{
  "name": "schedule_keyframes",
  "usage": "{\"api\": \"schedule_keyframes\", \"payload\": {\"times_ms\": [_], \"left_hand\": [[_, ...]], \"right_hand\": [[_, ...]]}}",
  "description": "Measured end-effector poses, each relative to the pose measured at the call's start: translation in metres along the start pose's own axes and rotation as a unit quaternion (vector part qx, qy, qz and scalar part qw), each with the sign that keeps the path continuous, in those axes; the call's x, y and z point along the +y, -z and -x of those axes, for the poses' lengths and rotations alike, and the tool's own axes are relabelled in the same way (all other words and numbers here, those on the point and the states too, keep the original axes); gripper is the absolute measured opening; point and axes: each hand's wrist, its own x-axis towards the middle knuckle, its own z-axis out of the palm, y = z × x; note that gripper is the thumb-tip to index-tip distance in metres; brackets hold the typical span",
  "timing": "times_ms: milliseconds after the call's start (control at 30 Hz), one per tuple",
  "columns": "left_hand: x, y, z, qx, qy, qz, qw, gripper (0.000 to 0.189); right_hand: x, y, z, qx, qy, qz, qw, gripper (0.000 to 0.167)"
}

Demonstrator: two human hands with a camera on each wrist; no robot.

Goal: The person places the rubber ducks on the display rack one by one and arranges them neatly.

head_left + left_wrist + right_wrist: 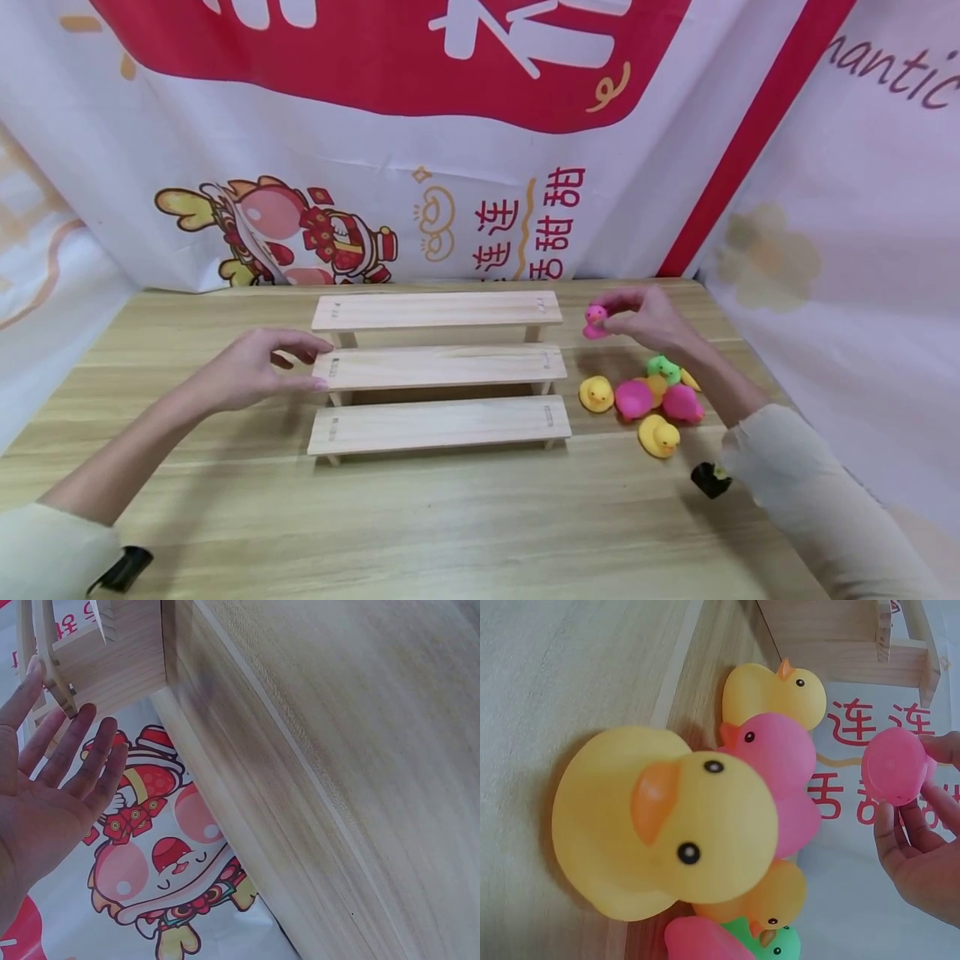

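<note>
A three-tier wooden stand sits on the table with its steps rising toward the back. My left hand is at the left end of the middle step, fingertips right at its edge. In the left wrist view, the fingers of the left hand are fairly straight beside the board's end. My right hand pinches a pink rubber duck between thumb and fingers, held up just right of the top step. In the right wrist view, this pink duck shows its underside.
Right of the stand lies a cluster of rubber ducks: a yellow duck, a pink duck, another yellow duck, a green duck and others. A printed cloth hangs behind the table.
</note>
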Motion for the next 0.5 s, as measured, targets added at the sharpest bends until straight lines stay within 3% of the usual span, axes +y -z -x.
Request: {"api": "schedule_keyframes", "payload": {"times_ms": [500], "left_hand": [[0.0, 0.0, 0.002, 0.003, 0.001, 0.022, 0.9998, 0.044]], "right_hand": [[-0.021, -0.001, 0.003, 0.029, 0.025, -0.017, 0.9991, 0.036]]}}
